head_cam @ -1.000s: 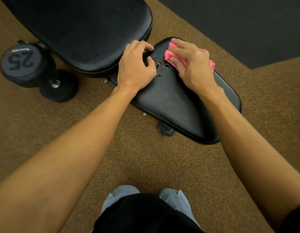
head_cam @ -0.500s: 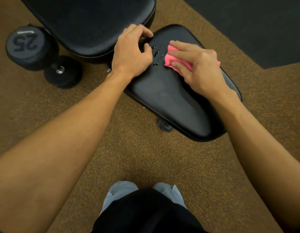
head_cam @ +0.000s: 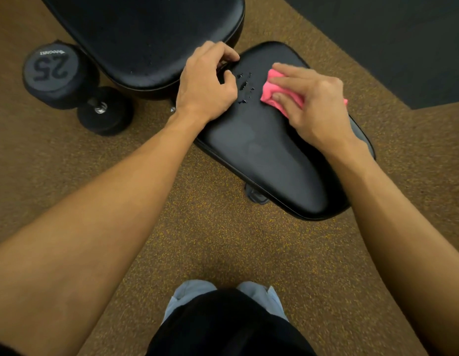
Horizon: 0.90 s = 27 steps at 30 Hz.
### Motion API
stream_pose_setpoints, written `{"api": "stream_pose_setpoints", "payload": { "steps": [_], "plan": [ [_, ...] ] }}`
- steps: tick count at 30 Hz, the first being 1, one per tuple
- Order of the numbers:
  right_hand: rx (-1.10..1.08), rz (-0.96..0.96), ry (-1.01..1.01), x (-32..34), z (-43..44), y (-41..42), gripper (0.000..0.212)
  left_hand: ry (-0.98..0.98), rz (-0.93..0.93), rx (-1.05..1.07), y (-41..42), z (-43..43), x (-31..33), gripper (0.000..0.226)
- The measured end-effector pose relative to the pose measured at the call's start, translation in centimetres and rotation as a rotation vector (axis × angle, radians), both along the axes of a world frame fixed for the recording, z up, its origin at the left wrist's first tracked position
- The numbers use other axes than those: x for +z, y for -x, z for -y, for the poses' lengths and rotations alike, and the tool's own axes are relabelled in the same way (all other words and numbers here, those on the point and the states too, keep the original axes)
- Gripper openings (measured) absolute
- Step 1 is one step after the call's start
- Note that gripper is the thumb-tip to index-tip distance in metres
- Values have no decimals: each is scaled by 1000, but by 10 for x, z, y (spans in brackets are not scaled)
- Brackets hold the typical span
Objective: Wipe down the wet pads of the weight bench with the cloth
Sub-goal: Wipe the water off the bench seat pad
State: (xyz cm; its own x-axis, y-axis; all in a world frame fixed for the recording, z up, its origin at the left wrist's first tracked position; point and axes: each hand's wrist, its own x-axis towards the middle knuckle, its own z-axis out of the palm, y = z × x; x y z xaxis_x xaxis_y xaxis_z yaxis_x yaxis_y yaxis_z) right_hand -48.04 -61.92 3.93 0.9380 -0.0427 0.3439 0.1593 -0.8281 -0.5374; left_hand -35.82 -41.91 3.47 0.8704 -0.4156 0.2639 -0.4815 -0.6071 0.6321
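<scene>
Right hand (head_cam: 318,104) presses the pink cloth (head_cam: 272,95) flat on the seat pad (head_cam: 274,155), fingers spread over it, palm down: pinning it for a wipe, not a closed grasp. Cloth sits at the pad's far narrow end, just beside a patch of water droplets (head_cam: 245,86), apparently not yet touching them. Left hand (head_cam: 205,88) is curled loosely at the pad's edge by the gap to the back pad (head_cam: 146,34), holding nothing; looks like it's bracing the bench so the pad doesn't shift under pressure. Near part of the seat pad looks dry, faint smears only. Back pad shows fine droplets near its lower edge, likely still to do. Dumbbell marked 25 (head_cam: 69,83) on the floor, well clear
</scene>
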Motion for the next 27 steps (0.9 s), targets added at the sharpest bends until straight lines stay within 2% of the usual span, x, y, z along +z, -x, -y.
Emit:
{"api": "stream_pose_setpoints", "payload": {
  "steps": [2, 4, 8, 10, 15, 19, 21, 27],
  "plan": [
    [-116, 1, 12, -1, -5, -15, 29, 0, -5, -1, 1, 0, 0, 30],
    [-138, 4, 25, -2, -16, -27, 28, 6, -2, 2, 1, 0, 0, 31],
    [79, 0, 39, -3, -20, -12, 27, 18, -5, 21, 2, -1, -1, 32],
    [91, 4, 23, -2, -12, -4, 27, 11, -4, 31, 4, 0, -1, 32],
    [-169, -1, 65, 2, -21, -36, 26, -16, -3, 41, 4, -1, 2, 33],
    [42, -33, 64, 1, -40, -35, 27, -12, -6, 60, 6, -3, 3, 34],
    [79, -23, 57, 0, -31, -17, 27, 15, -26, 70, 5, -7, 1, 35],
    [-199, -19, 65, 1, -20, -34, 27, 62, -65, 100, 8, -19, -5, 32]
  ]
}}
